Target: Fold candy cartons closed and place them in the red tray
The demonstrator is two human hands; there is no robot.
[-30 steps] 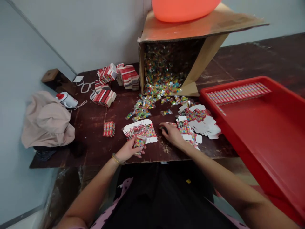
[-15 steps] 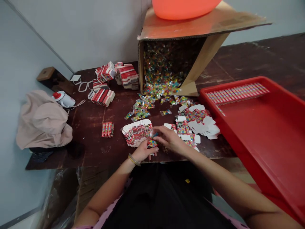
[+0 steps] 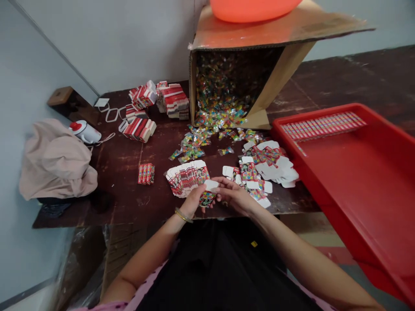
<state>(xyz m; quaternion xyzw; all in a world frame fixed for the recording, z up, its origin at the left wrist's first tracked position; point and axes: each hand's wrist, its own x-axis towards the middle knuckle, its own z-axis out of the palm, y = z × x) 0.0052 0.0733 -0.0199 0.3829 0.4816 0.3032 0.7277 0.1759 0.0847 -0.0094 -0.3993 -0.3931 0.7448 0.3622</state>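
My left hand [image 3: 192, 204] is closed around a small printed candy box [image 3: 206, 200] near the table's front edge. The box's white flap [image 3: 211, 185] stands up at its top end. From the other side, the fingers of my right hand [image 3: 236, 195] are closed on the box by that flap; their tips are partly hidden. Just beyond lies a fanned row of flat candy boxes [image 3: 184, 178]. To the right are loose flattened boxes [image 3: 248, 172] and a heap of more with white flaps [image 3: 278, 169]. Wrapped candies [image 3: 194, 142] spread over the table behind.
A cardboard carton [image 3: 192, 86] on its side spills candies. A red tray [image 3: 324, 172] at right holds a row of filled-looking boxes. On the left are a small block of boxes [image 3: 146, 173], bundled cartons [image 3: 139, 129], a white mug [image 3: 87, 133] and a beige cloth [image 3: 58, 162].
My right hand has come down from above the box to its top end. Something small and bluish at its fingertips no longer shows, and the white flap is now visible.
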